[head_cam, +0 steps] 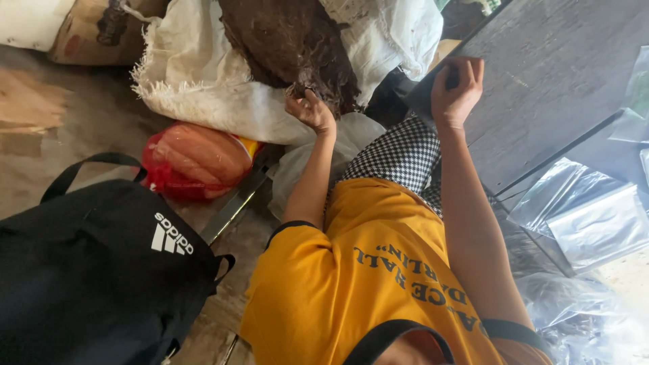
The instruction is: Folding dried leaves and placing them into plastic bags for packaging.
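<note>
Head view shows me my left hand (309,108) pinching the lower edge of the dark fibrous mass (291,44) spilling from the white sack (203,81) just above it, while my right hand (457,84) curls over the tabletop (554,74) corner, well apart.

Left hand (311,110) at the end of a bare left arm stretched forward, elbow near straight, wrist bent slightly back; fingers (302,93) curled inward and pinched shut, tips buried and partly hidden, thumb side up; right hand (457,86) further forward on a bare right arm, extended long and straight from the shoulder; right fingers (471,70) hooked over, palm facing away, thumb tucked beside a small dark gap in the grip; whether it clamps anything is unclear; both hands well apart, both forearms roughly parallel; short yellow sleeves with black cuffs at both upper arms.
</note>
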